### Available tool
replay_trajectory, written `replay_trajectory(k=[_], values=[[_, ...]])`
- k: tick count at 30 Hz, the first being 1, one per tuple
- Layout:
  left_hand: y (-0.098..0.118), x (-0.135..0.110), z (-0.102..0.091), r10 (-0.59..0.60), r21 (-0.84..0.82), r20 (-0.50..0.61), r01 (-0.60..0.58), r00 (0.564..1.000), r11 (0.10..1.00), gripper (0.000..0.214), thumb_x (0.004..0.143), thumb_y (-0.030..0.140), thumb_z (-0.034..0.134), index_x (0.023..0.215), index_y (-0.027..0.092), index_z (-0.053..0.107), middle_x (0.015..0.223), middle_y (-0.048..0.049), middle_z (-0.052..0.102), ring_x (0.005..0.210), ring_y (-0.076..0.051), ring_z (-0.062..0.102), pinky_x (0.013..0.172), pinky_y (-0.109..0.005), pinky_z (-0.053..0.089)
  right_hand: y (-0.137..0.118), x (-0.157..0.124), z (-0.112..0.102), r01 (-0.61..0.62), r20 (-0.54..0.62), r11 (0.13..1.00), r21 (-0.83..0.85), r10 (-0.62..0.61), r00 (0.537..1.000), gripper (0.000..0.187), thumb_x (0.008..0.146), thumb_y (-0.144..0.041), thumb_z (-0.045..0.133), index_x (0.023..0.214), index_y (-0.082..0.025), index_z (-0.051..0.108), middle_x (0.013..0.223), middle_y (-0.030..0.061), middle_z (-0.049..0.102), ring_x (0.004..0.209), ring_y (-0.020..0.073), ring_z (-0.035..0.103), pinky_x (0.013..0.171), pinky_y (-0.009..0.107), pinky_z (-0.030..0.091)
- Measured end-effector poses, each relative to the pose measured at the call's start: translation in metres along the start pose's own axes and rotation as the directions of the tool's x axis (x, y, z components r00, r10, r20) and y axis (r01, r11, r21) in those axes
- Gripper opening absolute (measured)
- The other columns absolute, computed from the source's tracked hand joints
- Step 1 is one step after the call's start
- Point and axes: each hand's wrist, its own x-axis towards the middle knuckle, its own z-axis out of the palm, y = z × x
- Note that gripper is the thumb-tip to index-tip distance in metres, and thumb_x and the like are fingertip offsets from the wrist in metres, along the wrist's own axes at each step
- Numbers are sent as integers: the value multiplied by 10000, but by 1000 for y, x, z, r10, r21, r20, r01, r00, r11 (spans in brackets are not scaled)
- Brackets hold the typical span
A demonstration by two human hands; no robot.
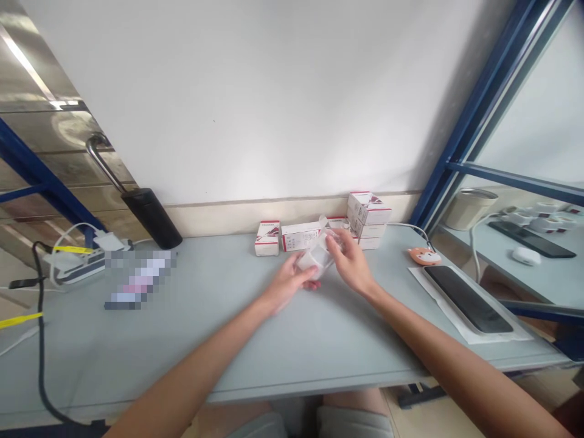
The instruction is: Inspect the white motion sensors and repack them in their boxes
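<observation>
Above the middle of the table, both hands hold a small white box-like item point(314, 257) that seems to be in clear plastic wrapping. My left hand point(286, 281) grips its lower left side, thumb across the front. My right hand point(350, 263) is closed on the upper right part, where the see-through plastic shows; its fingertips are partly hidden. Just behind the hands stand small white-and-red cartons: an upright one point(267, 239) to the left, one lying on its side point(298, 236), and a stack point(369, 210) to the right. Another carton is partly covered by my right hand.
On the right lie a dark-screened phone point(468, 298) on a white sheet point(426, 280) and an orange animal-face object point(424, 256). At left are a power strip point(86, 267) with cables, a black cylinder point(152, 216) with a bent metal bar, and a pixelated object point(141, 280).
</observation>
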Motion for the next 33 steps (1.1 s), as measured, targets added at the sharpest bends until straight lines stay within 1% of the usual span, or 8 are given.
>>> replay_trajectory(k=[3,7,10,14,19,25,31,33], values=[[3,-1,-7,-39,-176,58,48,998,983,508,916,440,775,1340,226,594,1289,-127,684,921,-205,745,913,-402,571,-10,-1,-5,69,-46,997,-45,-72,996,377,986,-591,576,1029,-223,644,887,33,702,782,200,621,715,318,510],[7,-4,-9,-65,-288,125,99,990,952,495,887,399,815,1302,197,638,1208,-129,712,957,-244,749,927,-408,545,-15,6,-9,65,-164,997,-32,-69,984,401,1001,-594,556,818,-241,509,710,-25,524,657,158,488,603,282,437],[9,-4,-7,-103,-329,167,154,981,932,483,870,368,838,1269,156,667,1154,-149,732,990,-269,740,952,-419,515,-14,16,-6,69,-116,997,-46,-74,991,410,1019,-578,531,788,-244,471,712,-28,491,658,152,463,590,273,418],[6,-2,-10,-146,-395,203,217,968,893,456,908,352,798,1317,200,666,1227,-138,719,1052,-296,730,973,-435,484,-19,26,1,36,0,999,-20,-36,999,429,1016,-555,561,755,-245,418,681,-39,448,609,134,424,532,248,377],[2,-1,-19,-124,-491,268,246,956,836,423,909,333,776,1298,185,702,1182,-137,713,995,-264,689,921,-402,502,-27,17,-3,15,65,999,-45,-12,998,393,1014,-536,589,759,-241,542,674,-17,558,586,141,506,509,250,414],[6,-3,-21,-185,-454,302,312,935,835,453,975,437,689,1349,180,683,1152,-147,719,892,-235,724,740,-295,482,-26,14,-21,16,-101,995,-99,-26,995,368,998,-524,628,745,-257,646,650,8,640,543,165,555,482,279,431],[9,-3,-20,-247,-450,276,352,929,821,428,1017,454,629,1354,194,670,1282,-172,701,953,-245,765,741,-279,509,-17,34,-40,-5,-202,995,-98,-15,979,336,930,-545,717,766,-253,698,682,20,656,560,167,540,489,294,402],[8,-5,-20,-269,-448,265,365,926,816,445,1002,444,656,1367,191,641,1275,-178,705,967,-259,770,760,-294,514,-12,39,-51,-19,-292,997,-76,-4,956,338,921,-556,725,776,-252,693,682,14,624,539,155,491,489,302,371]])
